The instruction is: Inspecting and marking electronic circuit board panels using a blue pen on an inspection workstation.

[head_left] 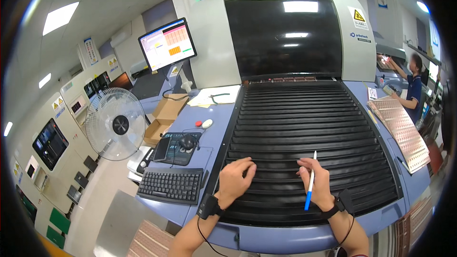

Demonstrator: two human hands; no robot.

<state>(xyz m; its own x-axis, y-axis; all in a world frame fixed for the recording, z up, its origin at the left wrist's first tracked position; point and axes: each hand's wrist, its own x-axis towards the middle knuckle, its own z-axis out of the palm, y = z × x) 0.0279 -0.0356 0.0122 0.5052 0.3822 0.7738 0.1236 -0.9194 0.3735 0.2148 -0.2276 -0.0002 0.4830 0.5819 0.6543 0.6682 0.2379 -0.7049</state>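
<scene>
My right hand [322,184] grips a slim white pen [312,182] with a blue end. The blue end points down toward me and the white tip points up and away. To its left, my left hand [234,178] holds nothing; its fingers are loosely bent, with the thumb apart. Both hands are above the near part of a black ribbed machine bed [300,128], and I cannot tell whether either touches it. A black band with a thin cord is around each wrist.
A large machine with a dark hood [285,38] stands behind the bed. At left are a keyboard [170,185], a trackball [188,142], a cardboard box [164,116], pliers [220,95], a monitor [167,45] and a fan [115,123]. Copper-coloured panels [402,133] lie at right, near another person [413,88].
</scene>
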